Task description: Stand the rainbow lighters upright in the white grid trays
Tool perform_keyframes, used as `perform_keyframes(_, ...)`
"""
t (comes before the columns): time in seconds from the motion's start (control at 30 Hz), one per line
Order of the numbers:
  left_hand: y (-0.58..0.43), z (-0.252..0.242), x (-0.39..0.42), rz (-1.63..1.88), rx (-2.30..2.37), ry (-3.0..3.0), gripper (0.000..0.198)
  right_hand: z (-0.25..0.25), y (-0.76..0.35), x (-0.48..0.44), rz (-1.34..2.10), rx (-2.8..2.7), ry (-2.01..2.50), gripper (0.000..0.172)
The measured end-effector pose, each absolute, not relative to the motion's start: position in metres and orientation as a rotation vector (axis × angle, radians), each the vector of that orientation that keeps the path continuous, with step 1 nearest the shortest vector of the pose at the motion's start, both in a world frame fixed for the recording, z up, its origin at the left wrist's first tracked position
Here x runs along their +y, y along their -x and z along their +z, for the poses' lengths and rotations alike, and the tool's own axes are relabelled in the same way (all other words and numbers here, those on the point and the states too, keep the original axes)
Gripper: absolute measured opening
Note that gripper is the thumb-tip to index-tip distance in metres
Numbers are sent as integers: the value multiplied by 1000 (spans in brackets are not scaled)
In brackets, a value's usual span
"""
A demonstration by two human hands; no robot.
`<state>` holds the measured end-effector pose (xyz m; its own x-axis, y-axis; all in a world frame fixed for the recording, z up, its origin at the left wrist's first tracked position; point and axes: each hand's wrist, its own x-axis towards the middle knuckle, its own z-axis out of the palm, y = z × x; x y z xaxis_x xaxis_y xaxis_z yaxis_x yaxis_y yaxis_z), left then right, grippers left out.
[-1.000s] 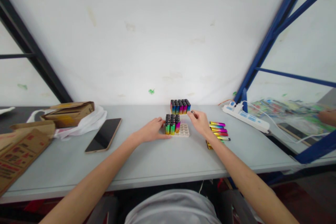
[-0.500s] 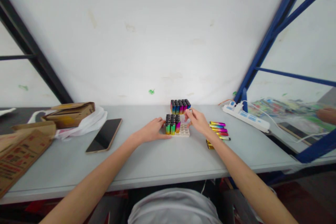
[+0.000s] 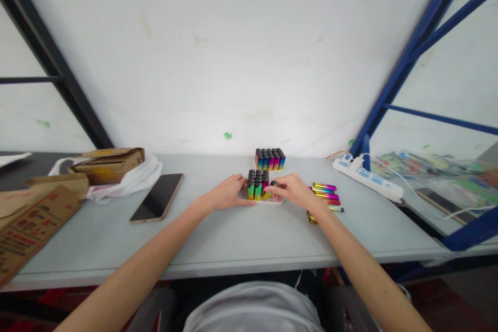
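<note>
A small white tray (image 3: 275, 203) with round holes stands on the table, its left part filled with upright rainbow-coloured lighters (image 3: 254, 187) with black tops. At its left side is my left hand (image 3: 227, 193), thumb and fingers apart, the thumb along the front corner. My right hand (image 3: 294, 190) is over the tray's right part and pinches a gold-coloured lighter (image 3: 266, 195), tilted, beside the standing ones. That hand hides most of the holes. Behind, a block of upright lighters (image 3: 270, 160) stands by itself. More lighters (image 3: 327, 194) lie flat to the right, partly behind my right forearm.
A phone (image 3: 157, 198) lies on the left of the table (image 3: 218, 241). Farther left are cardboard boxes (image 3: 111, 166) and a white plastic bag (image 3: 138, 184). A white power strip (image 3: 368, 179) with cables lies at the right, near a blue metal frame (image 3: 383, 101).
My right hand has moved down and slightly left to the tray's front right part, where a gold-coloured lighter now shows in its fingers. My left hand stays by the tray. The camera has shifted slightly.
</note>
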<state>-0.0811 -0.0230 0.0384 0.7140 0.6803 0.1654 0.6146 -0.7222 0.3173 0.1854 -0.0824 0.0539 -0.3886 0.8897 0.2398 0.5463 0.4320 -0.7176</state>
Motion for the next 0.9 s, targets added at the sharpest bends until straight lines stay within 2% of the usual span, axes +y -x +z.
perform_keyframes(0.13,81,39,-24,412,1032,-2668,69,54,-184,-81,663,-2188,1206,58)
perform_keyframes(0.3,81,39,-24,427,1033,-2668,68,50,-175,-78,222,-2305,1372,59)
perform_keyframes(0.43,81,39,-23,380,1039,-2697,67,51,-180,-77,187,-2350,1393,58)
perform_keyframes(0.57,81,39,-21,378,1030,-2699,63,66,-217,-72,86,-2152,1462,60)
perform_keyframes(0.63,82,39,-21,373,1032,-2692,62,74,-248,-69,50,-2061,1580,51)
perform_keyframes(0.73,81,40,-22,360,1032,-2692,62,80,-296,-66,154,-2068,1779,23)
perform_keyframes(0.9,80,41,-23,363,1023,-2696,63,66,-343,-65,385,-2094,2014,27)
